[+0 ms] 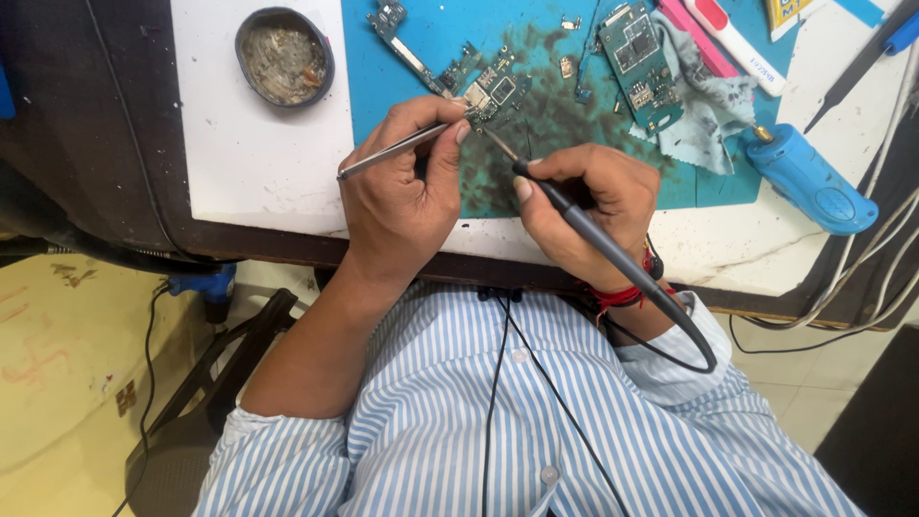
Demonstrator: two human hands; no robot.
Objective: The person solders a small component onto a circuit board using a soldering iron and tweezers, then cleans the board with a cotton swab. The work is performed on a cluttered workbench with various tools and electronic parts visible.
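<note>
Left hand [397, 187] pinches metal tweezers [402, 148], tips on the small circuit board [496, 91] mid-mat [402, 105] toward the table's far edge. Right hand [584, 206] is closed around the soldering iron [574, 215], tip just beside the board. Looks mid-rework: other boards [637, 57] and loose parts still lie to the right.

Tweezer tips [466, 113] behind left thumb; second circuit board's [634, 38] top cut by frame edge.
</note>
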